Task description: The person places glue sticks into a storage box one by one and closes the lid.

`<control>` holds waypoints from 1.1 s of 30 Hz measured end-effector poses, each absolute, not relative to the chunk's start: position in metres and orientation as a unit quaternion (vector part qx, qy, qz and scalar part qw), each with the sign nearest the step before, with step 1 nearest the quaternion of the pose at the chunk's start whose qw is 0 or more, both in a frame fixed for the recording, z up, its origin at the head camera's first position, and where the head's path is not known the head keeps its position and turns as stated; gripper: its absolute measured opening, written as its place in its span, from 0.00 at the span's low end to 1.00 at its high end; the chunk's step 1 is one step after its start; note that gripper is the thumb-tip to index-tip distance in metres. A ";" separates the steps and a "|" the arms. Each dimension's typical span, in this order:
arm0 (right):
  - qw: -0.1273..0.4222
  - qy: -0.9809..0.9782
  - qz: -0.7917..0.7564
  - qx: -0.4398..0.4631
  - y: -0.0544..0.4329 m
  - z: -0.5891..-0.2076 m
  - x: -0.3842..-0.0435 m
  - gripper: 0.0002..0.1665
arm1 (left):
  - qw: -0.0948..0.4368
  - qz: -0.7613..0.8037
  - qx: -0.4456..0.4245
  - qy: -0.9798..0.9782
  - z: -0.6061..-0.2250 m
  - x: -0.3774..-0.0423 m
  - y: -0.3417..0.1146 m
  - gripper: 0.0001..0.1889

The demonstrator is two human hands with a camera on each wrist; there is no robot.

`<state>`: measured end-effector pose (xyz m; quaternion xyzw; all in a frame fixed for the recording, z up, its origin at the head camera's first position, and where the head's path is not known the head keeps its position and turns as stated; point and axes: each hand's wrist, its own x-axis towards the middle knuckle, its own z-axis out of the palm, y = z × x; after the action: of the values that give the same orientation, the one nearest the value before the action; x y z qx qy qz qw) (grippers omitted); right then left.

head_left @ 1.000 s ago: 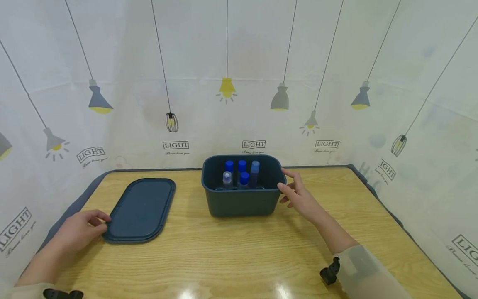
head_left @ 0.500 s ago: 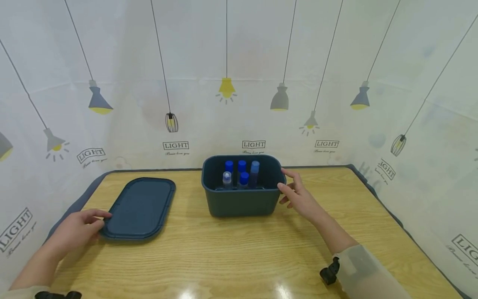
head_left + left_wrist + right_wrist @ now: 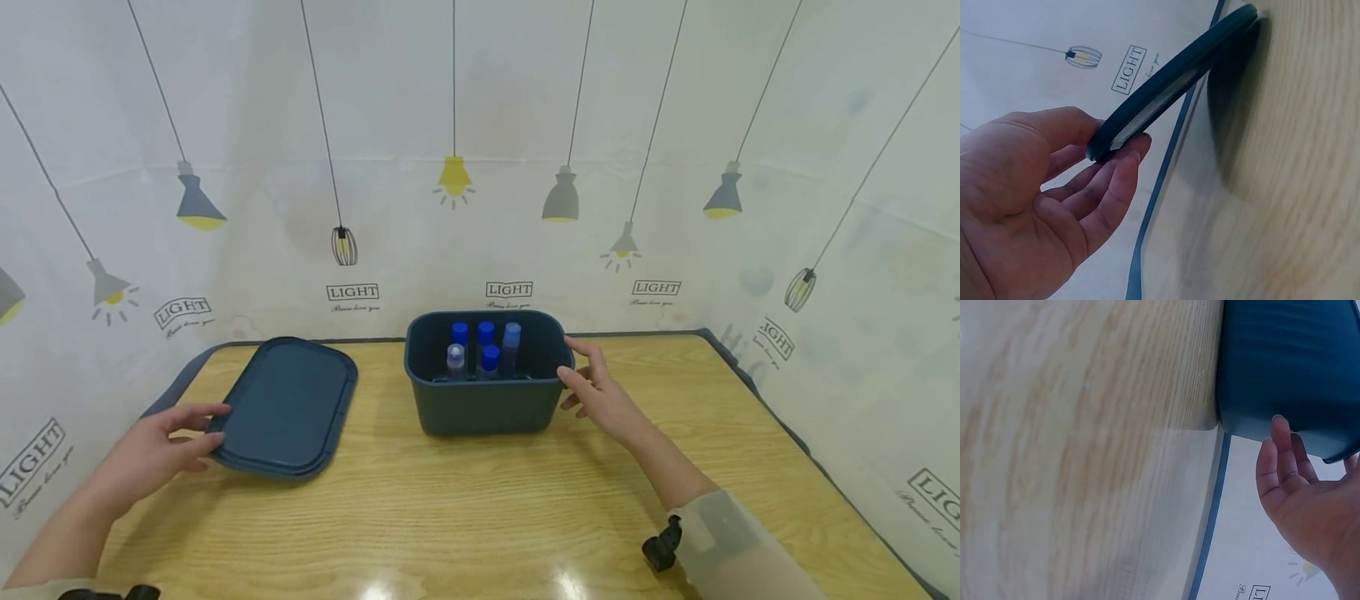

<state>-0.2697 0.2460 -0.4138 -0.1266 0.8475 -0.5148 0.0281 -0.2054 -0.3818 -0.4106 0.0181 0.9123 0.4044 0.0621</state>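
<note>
My left hand (image 3: pixel 153 450) pinches the near-left edge of a dark blue lid (image 3: pixel 288 408), thumb on one face and fingers on the other. Seen from the left wrist, the lid (image 3: pixel 1166 87) slants with the held edge raised off the table; its far edge is at or close to the tabletop. A dark blue-green storage box (image 3: pixel 487 408) stands upright, uncovered, at the table's back middle. Inside it stand several small bottles with blue caps (image 3: pixel 486 333). My right hand (image 3: pixel 600 400) holds the box's right end, thumb and index finger at the rim, other fingers against the outer wall (image 3: pixel 1285 381).
The wooden table (image 3: pixel 450 517) ends at the back against a pale cloth (image 3: pixel 487 233) printed with lamps, which also rises at both sides. A dark strip (image 3: pixel 750 392) runs along the table's edges. Black devices (image 3: pixel 662 546) are strapped at both wrists.
My left hand has raised the near-left edge of the lid off the table, and the lid has shifted a little toward the back. The right hand and box stay put.
</note>
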 end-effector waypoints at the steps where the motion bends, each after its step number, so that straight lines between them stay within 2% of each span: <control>1: 0.028 0.847 -0.515 -0.126 0.246 -0.414 -0.270 0.40 | 0.056 0.405 0.021 0.912 -0.409 -0.205 -0.380 0.34; 11: 0.028 0.847 -0.516 -0.124 0.245 -0.414 -0.269 0.40 | -0.014 0.448 0.020 0.893 -0.394 -0.208 -0.351 0.34; 19: 0.024 0.848 -0.514 -0.128 0.246 -0.415 -0.270 0.39 | -0.040 0.421 -0.024 0.906 -0.377 -0.215 -0.328 0.29; 27: 0.023 0.846 -0.517 -0.130 0.246 -0.416 -0.271 0.39 | -0.134 0.423 -0.004 0.896 -0.367 -0.236 -0.296 0.23; 33: 0.022 0.846 -0.517 -0.126 0.247 -0.417 -0.272 0.39 | -0.170 0.436 -0.007 0.883 -0.351 -0.256 -0.270 0.21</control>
<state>-0.2716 0.2466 -0.4166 -0.1262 0.8465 -0.5168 0.0219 -0.2564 -0.2703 -0.3508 -0.0073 0.8834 0.4365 -0.1705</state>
